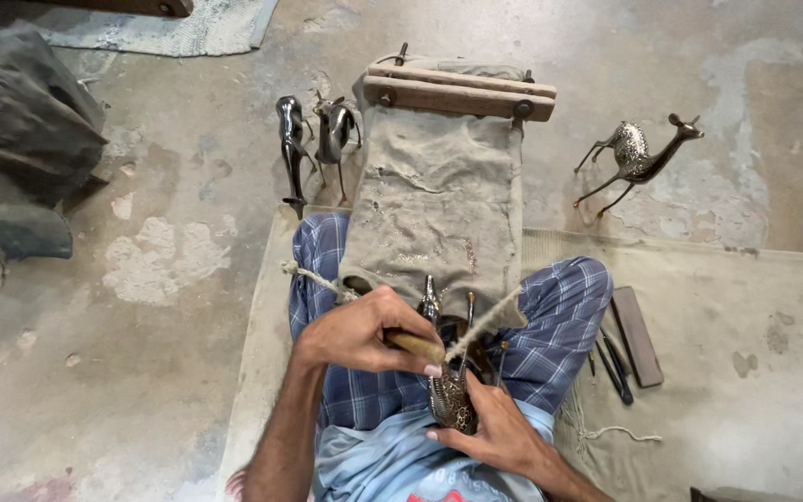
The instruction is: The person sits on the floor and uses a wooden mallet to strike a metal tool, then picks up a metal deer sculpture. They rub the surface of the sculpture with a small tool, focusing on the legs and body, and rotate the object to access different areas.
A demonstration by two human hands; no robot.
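My left hand (364,333) is closed around a wooden-handled tool (415,345) whose tip meets a dark metal deer figurine (448,390). My right hand (499,432) grips that figurine from below, against my lap. The figurine's body shows fine engraved patterning; its head and horns (431,299) point away from me. A rope (490,321) runs across the figurine toward both sides. My legs in blue plaid trousers (559,316) lie under a cloth-covered wooden board (439,195).
Two plain dark metal deer (313,139) stand on the concrete floor at the board's upper left. One engraved deer (638,158) stands at the upper right. Hand tools (615,363) and a flat dark bar (638,335) lie on the mat by my right leg. A grey cloth heap (20,139) sits far left.
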